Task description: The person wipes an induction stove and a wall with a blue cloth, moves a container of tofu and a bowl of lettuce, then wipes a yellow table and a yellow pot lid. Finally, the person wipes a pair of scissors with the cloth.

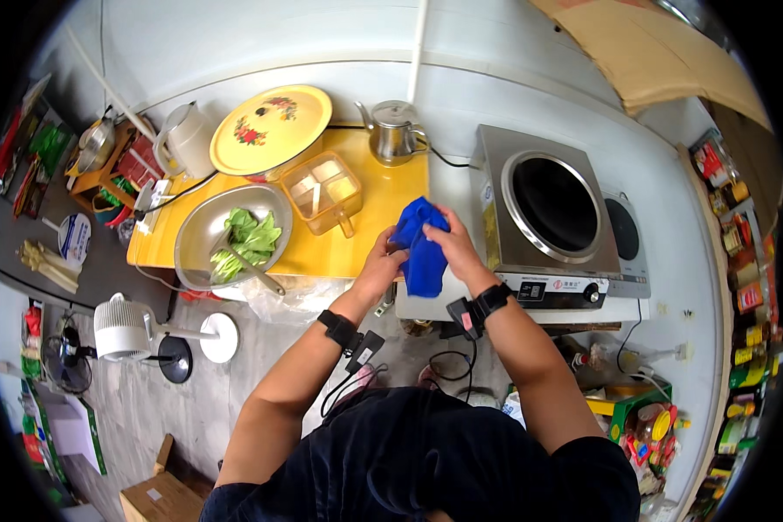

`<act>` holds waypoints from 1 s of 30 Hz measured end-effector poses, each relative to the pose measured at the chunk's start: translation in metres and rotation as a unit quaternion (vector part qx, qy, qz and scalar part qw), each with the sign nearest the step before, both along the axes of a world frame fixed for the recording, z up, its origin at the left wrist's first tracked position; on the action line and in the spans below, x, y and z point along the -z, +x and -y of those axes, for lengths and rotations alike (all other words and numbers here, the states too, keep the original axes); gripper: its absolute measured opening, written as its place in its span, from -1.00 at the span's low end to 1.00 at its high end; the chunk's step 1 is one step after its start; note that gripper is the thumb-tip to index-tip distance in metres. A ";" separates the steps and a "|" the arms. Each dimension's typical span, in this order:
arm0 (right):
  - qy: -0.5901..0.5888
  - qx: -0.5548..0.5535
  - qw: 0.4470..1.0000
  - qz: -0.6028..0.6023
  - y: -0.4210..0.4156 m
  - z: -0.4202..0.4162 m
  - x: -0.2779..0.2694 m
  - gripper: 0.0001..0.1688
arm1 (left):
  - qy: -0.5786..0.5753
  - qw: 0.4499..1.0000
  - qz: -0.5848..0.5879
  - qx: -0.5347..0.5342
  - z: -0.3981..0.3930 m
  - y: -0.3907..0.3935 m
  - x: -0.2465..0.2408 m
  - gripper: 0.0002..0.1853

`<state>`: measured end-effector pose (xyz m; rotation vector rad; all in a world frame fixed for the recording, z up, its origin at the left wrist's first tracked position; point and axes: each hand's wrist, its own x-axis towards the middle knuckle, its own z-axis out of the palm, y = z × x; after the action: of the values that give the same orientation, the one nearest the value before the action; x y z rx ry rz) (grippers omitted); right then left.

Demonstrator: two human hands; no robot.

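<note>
A blue cloth (pixel 420 254) is bunched between my two hands, over the front edge of the worktop. My left hand (pixel 386 254) grips its left side, and my right hand (pixel 455 243) pinches the upper right part with the thumb on top. The lower end of the cloth hangs loose. Left of my hands, an amber seasoning box (pixel 323 196) with several compartments and a white spoon stands on the yellow table (pixel 391 189). Farther left a metal basin (pixel 192 235) holds green leafy vegetables (pixel 251 238) and a long-handled spatula (pixel 251 267).
An induction cooker (pixel 496 196) with a round dark hollow stands at right, a flat hotplate (pixel 624 228) beside it. Behind are a steel kettle (pixel 395 134), a floral enamel lid (pixel 271 130) and a white electric kettle (pixel 192 140). Cables trail from both wrists; a white fan (pixel 122 329) stands lower left.
</note>
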<state>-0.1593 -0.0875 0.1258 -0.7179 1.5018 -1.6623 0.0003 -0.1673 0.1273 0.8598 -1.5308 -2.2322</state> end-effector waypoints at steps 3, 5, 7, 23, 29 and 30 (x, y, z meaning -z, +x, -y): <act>0.084 -0.022 0.968 -0.235 -0.020 0.031 0.028 -0.22 | 0.016 0.997 0.026 -0.065 0.002 0.015 0.012 -0.31; 0.237 -0.080 0.885 -0.392 -0.020 0.040 0.046 -0.15 | -0.003 0.995 0.078 -0.054 0.003 0.033 0.018 -0.28; 0.315 -0.101 0.815 -0.475 -0.007 0.049 0.056 -0.11 | -0.014 0.990 0.121 -0.071 0.002 0.053 0.030 -0.28; 0.124 0.016 0.872 -0.472 0.029 0.069 0.059 -0.28 | -0.039 0.991 0.113 -0.062 0.030 0.103 0.033 -0.31; 0.223 -0.063 0.790 -0.567 0.031 0.077 0.023 -0.41 | -0.044 0.991 0.126 -0.031 0.028 0.123 0.032 -0.31; 0.173 -0.036 0.824 -0.539 0.027 0.087 0.018 -0.45 | -0.042 0.991 0.126 -0.025 0.025 0.124 0.031 -0.31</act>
<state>-0.1323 -0.1747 0.1081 -1.6181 2.3908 -0.8095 0.1246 -0.1927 0.0963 1.1761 -1.6790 -2.0708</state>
